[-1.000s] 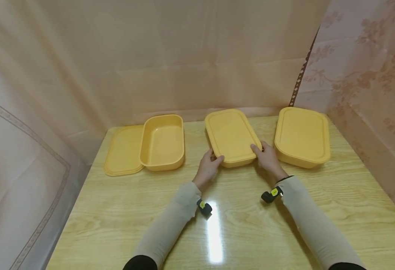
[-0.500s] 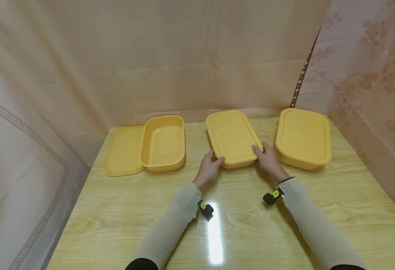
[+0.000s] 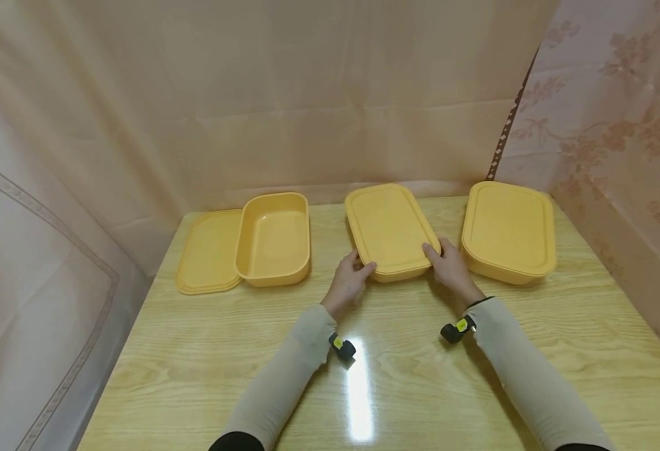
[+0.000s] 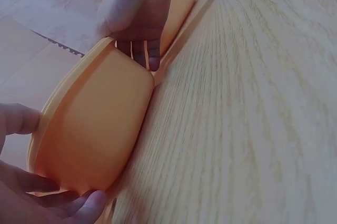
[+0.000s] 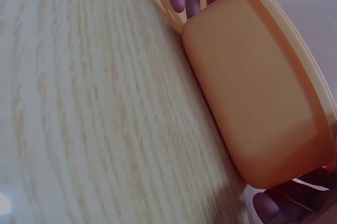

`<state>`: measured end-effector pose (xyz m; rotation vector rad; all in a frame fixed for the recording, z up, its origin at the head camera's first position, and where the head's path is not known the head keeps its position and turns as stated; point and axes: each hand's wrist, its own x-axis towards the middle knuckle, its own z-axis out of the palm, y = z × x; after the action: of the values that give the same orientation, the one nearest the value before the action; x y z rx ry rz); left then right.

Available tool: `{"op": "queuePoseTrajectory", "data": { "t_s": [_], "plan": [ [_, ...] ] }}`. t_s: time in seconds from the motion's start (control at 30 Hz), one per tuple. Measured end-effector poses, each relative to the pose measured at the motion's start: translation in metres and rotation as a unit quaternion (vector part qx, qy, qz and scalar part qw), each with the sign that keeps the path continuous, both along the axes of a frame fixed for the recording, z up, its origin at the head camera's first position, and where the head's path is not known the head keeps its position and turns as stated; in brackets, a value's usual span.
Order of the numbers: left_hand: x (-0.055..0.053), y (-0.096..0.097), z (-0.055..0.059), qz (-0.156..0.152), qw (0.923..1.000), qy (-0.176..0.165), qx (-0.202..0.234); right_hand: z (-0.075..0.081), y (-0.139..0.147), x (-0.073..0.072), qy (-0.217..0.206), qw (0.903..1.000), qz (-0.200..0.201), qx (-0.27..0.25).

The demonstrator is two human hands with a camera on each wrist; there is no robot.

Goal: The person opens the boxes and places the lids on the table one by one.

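A yellow lidded food container (image 3: 393, 228) stands in the middle near the back of the table, turned slightly askew. My left hand (image 3: 346, 283) grips its near left corner, thumb on the lid's rim and fingers against the side wall. At the near right corner my right hand (image 3: 452, 270) holds it likewise, thumb over the lid's edge. In the left wrist view, the container's front wall (image 4: 100, 124) shows between both hands, its base resting on the wood. The right wrist view shows the same wall (image 5: 258, 92), with fingers at either end.
Left of it stands an uncovered yellow container (image 3: 273, 241), nothing visible inside, beside a flat yellow lid (image 3: 208, 254) partly hidden behind it. Another lidded yellow container (image 3: 508, 228) is just right of my right hand. Curtains (image 3: 318, 106) hang behind the wooden table (image 3: 408, 376).
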<state>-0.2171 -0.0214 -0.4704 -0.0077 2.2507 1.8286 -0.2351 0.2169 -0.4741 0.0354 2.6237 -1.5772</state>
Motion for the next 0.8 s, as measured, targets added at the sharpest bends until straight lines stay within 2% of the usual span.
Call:
{"op": "queuePoseTrajectory", "data": {
  "t_s": [0.23,0.43,0.63,0.8],
  "plan": [
    [0.0017,-0.0009,-0.0005,-0.012,0.9998,0.013,0.005,-0.0011,-0.0019,0.0015,0.023,0.9991,-0.014,0.031],
    [0.0013,0.0012,-0.0031,-0.029,0.9984,0.048,-0.011,-0.0028,-0.0026,0.0011,0.035,0.9973,-0.024,0.060],
    [0.0026,0.0017,-0.0009,-0.049,0.9973,0.049,-0.024,-0.0015,-0.0036,0.0000,0.026,0.9977,-0.030,0.055],
    [0.0001,0.0008,-0.0013,-0.069,0.9948,0.064,-0.038,0.0009,-0.0031,0.0032,0.024,0.9978,-0.034,0.052]
  ]
}}
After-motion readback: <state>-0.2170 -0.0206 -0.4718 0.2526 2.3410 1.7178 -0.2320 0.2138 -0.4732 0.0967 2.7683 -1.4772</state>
